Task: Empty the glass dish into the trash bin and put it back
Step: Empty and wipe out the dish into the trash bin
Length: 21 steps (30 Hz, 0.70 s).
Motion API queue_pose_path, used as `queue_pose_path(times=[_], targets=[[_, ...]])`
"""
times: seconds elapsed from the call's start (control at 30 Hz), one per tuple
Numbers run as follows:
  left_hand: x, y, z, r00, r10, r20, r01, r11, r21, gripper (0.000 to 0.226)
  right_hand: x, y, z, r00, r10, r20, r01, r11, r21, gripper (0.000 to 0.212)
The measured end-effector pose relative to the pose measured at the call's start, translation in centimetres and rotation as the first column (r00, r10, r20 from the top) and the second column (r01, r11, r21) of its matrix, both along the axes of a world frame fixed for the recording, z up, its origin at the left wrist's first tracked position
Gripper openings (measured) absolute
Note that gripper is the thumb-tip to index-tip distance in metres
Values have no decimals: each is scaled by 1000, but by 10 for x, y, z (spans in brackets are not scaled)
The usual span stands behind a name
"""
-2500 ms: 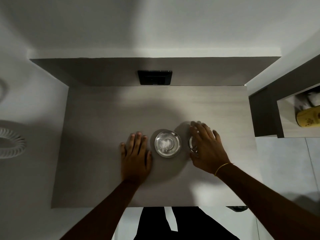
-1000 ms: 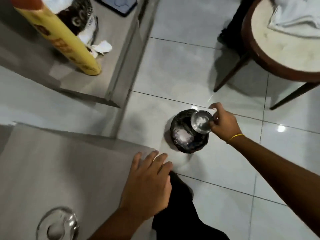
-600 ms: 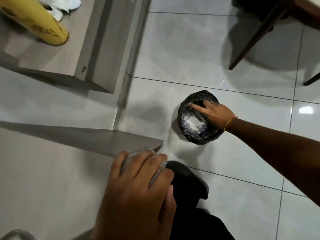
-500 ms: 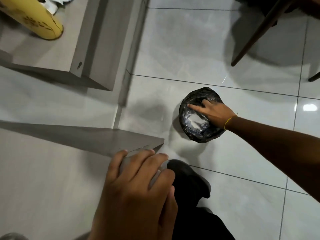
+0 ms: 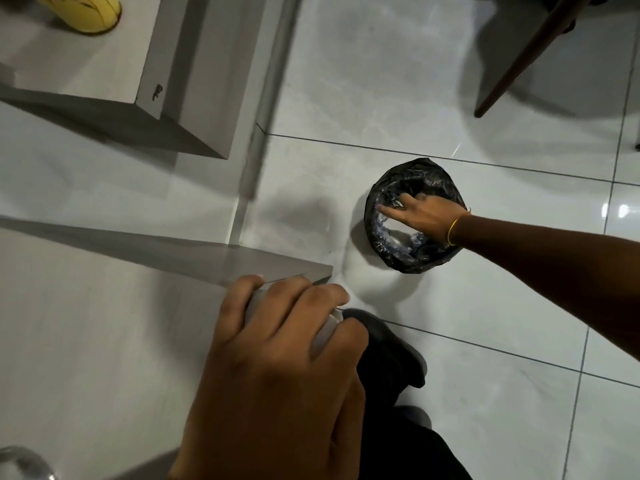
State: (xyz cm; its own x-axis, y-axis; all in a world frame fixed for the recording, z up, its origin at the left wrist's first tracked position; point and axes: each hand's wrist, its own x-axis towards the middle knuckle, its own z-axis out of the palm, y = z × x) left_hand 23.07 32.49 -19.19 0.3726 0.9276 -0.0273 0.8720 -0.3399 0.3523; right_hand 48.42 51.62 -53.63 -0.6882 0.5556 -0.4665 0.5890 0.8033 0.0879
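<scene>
A small trash bin (image 5: 427, 173) lined with a black bag stands on the tiled floor, right of the table corner. My right hand (image 5: 424, 213) reaches down into its mouth, palm down, fingers spread over the glass dish (image 5: 398, 231). Only a pale glassy patch of the dish shows under the fingers, so its tilt is unclear. My left hand (image 5: 277, 368) lies flat on the corner of the grey table (image 5: 86, 323), holding nothing.
A second glass piece (image 5: 19, 464) sits at the table's lower left edge. A low shelf (image 5: 114, 67) with a yellow can (image 5: 90, 12) stands at the upper left. A dark chair leg (image 5: 519, 57) slants at the upper right. My dark shoe (image 5: 391, 355) is below the bin.
My right hand lifted the dish off the table, carried it to the bin on the floor and turned it over inside. My left hand shifted to the table corner.
</scene>
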Motion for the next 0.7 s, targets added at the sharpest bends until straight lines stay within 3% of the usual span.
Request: queue_pose_path(times=[0.07, 0.17, 0.2, 0.3, 0.43, 0.57, 0.7], targets=[[0, 0, 0, 1000, -2, 3, 3, 1000, -7, 11, 0, 1, -4, 999, 44, 8, -44, 999, 33, 99], [-1, 1, -1, 1000, 1, 3, -1, 1000, -17, 14, -4, 4, -6, 988, 112, 109, -117, 992, 39, 67], [-1, 0, -1, 1000, 1, 1, -1, 1000, -17, 15, -4, 3, -7, 984, 132, 121, -138, 990, 43, 65], [-1, -1, -3, 1000, -4, -5, 4, 1000, 2, 17, -6, 3, -7, 984, 138, 111, -144, 988, 53, 82], [-1, -1, -2, 1000, -5, -22, 5, 1000, 20, 15, -13, -3, -4, 964, 150, 219, -162, 986, 41, 49], [0, -1, -1, 998, -10, -67, 10, 1000, 0, 16, -15, -2, -4, 985, 101, 137, -102, 995, 1, 76], [2, -3, -2, 995, -3, -99, 5, 1000, 12, 20, -19, -1, 2, 978, 101, 184, -107, 994, 24, 46]])
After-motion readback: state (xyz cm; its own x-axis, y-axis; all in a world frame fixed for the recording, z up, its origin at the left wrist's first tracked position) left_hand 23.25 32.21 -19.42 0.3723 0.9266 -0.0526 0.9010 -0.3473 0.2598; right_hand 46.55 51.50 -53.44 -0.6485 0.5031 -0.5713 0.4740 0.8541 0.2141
